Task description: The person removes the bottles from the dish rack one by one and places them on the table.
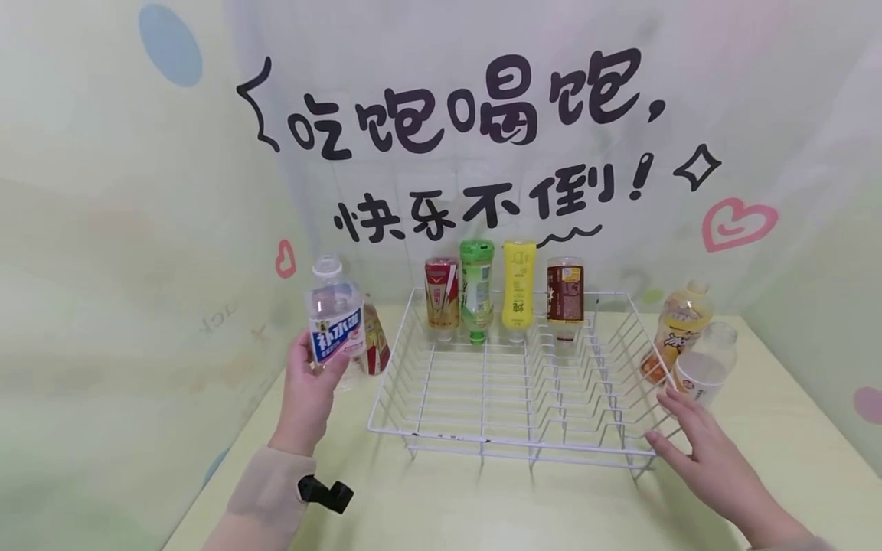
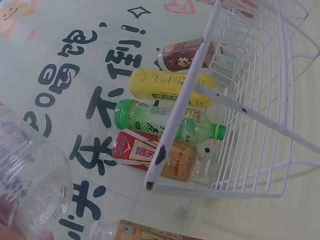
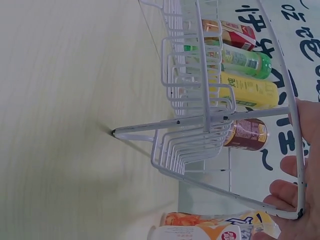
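My left hand (image 1: 313, 383) grips a clear plastic bottle (image 1: 335, 317) with a blue and white label, holding it upright to the left of the white wire dish rack (image 1: 441, 438). In the left wrist view only the clear body of this bottle (image 2: 37, 175) shows. My right hand (image 1: 713, 459) rests on the rack's right front rim, fingers fairly straight. Along the rack's back stand upside-down bottles: a red and gold one (image 1: 442, 295), a green one (image 1: 477, 291), a yellow one (image 1: 519, 287) and a dark brown-labelled one (image 1: 565, 291).
Behind the held bottle, a red and gold bottle (image 1: 375, 340) stands on the pale table (image 1: 441, 505). Right of the rack are an orange drink bottle (image 1: 682, 325) and a clear bottle with a white label (image 1: 703, 371). A wall with black lettering (image 1: 510, 99) rises behind.
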Demonstrator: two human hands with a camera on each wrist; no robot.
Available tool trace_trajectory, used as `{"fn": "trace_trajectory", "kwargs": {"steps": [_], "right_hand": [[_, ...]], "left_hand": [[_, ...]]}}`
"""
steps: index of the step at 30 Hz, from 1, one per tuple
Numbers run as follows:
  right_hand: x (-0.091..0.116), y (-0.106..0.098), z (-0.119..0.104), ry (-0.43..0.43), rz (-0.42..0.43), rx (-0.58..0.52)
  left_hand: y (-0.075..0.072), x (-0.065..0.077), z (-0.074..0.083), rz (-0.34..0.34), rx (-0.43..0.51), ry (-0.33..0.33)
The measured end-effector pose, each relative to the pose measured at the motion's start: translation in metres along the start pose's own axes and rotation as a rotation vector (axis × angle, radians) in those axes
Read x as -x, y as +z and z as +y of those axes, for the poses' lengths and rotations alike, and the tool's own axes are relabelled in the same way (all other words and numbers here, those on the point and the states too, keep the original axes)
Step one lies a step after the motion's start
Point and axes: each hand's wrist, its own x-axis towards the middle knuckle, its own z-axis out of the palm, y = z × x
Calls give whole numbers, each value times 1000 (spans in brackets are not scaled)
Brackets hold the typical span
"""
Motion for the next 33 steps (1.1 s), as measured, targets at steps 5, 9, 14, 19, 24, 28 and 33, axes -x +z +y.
{"fn": "trace_trajectory", "kwargs": {"steps": [5,9,14,19,24,28,33], "right_hand": [[1,5,0,-20,9,-15],[1,8,0,-34,27,-2],[2,8,1,-32,38,16],[2,9,2,-39,60,18],[3,10,2,-48,74,21],[4,10,2,-51,79,22],[3,10,2,-53,85,32]], "left_hand": [[-10,6,-9,58,20,-61],[-18,10,-18,101,18,-84],[-25,12,-29,115,4,-107],[-31,12,-44,94,-48,-128],[-36,11,-67,101,-107,-165],[-37,8,-86,94,-163,-167],[-34,1,-104,45,-159,-223]]}}
